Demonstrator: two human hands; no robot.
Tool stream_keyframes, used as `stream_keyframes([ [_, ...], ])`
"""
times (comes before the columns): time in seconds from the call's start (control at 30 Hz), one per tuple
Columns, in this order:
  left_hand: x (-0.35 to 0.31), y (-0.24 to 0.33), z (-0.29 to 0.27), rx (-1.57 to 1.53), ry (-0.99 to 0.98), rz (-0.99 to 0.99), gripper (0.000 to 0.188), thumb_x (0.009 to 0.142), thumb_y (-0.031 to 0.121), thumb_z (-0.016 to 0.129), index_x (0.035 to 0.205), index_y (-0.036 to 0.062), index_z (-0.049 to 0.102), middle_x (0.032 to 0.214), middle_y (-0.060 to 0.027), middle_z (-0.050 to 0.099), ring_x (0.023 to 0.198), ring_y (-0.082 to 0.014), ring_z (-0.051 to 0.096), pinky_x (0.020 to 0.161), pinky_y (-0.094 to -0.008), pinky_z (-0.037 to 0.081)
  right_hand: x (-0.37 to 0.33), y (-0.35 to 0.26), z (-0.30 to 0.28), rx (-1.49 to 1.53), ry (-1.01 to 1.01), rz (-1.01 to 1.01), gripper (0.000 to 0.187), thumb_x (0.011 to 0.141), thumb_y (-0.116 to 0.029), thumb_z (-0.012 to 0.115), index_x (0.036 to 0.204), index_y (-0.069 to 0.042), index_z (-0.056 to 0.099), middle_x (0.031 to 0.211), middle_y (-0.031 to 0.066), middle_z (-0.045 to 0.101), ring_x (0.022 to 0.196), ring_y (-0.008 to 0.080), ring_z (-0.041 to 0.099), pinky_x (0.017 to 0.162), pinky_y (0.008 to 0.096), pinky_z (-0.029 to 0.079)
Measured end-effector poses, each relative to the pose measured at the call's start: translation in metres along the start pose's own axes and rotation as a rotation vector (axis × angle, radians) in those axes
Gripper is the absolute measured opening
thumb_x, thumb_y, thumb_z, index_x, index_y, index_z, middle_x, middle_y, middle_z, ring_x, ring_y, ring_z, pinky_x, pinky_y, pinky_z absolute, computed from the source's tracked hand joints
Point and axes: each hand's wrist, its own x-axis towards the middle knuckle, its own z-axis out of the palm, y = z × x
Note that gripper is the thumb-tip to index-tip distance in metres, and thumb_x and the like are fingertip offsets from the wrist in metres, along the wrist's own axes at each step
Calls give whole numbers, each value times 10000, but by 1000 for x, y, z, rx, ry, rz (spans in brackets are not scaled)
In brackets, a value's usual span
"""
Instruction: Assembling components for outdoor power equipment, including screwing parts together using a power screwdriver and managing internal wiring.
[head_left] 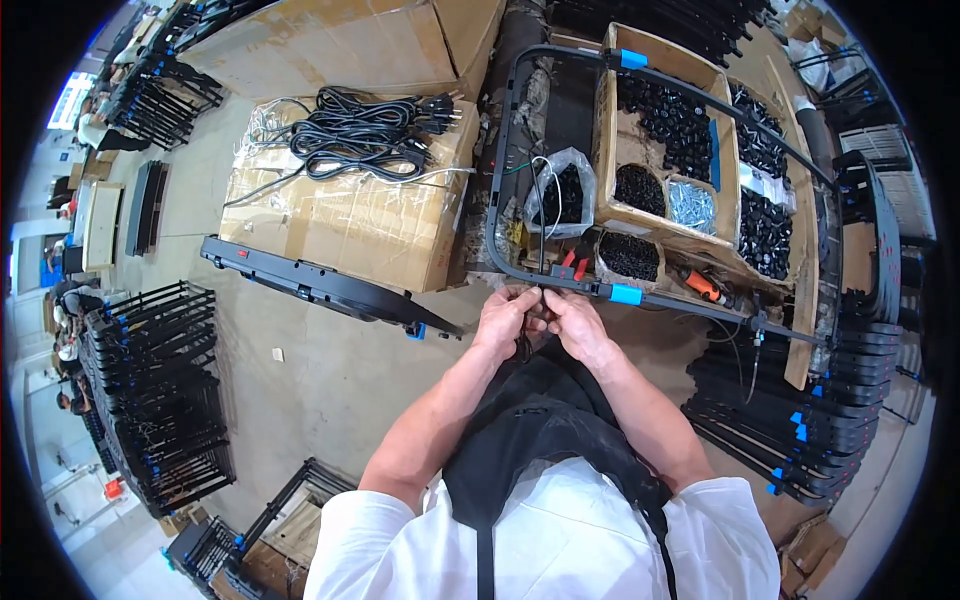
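Note:
My left hand [508, 318] and my right hand [577, 324] meet in front of my body, just below the near rail of a black tubular frame [500, 190]. Both have fingers pinched together on a thin black cable [543, 240], which runs over the rail. The piece between my fingertips is mostly hidden. Blue tape [626, 294] wraps the rail to the right of my right hand. Beyond the rail lie red-handled pliers [574, 265] and a clear plastic bag [560, 195] with small black parts.
A wooden box [612, 120] holds black knobs, screws and silver hardware. An orange-handled tool [702, 287] lies near the rail. At left, coiled black power cords [360, 135] rest on a cardboard box [330, 225], beside another black frame [310, 280]. Stacked frames [155, 390] stand on the floor.

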Motion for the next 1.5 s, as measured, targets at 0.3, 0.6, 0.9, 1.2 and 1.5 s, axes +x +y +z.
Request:
stream_keyframes([
  [0.3,3,13,-11,31,-158,-115,205,1061,268,672,1115,71,686,924,-38,735,665,-156,706,657,-343,602,0,10,8,151,-33,-52,264,1101,-216,612,1304,-51,651,990,9,675,813,119,605,750,309,520],
  [0.6,-12,-12,-21,109,-89,125,171,1034,234,722,1056,65,735,823,-6,698,583,-87,568,538,-267,471,-41,-42,27,-1311,150,-490,273,1029,-185,636,1185,-2,764,983,122,744,899,257,727,783,367,566],
  [0.9,14,-56,-25,60,-26,547,177,1032,210,720,1043,35,741,838,41,667,696,-41,535,598,-236,419,-24,-86,103,-2184,-474,-710,137,919,-128,619,1024,-61,676,982,145,754,920,329,765,790,439,592],
  [1.2,14,-61,-35,168,-42,547,220,979,193,679,1083,3,721,911,-43,751,831,-153,674,778,-326,533,5,-96,101,-2431,-868,-843,185,928,-191,626,1035,-53,687,940,135,761,902,293,778,817,398,604],
  [1.5,-8,-51,-34,485,178,677,315,993,289,689,1162,28,731,933,-127,769,848,-137,673,812,-338,548,2,-95,137,-2658,-846,-697,187,939,-192,635,1047,-60,711,1019,111,731,913,270,780,799,394,616],
])
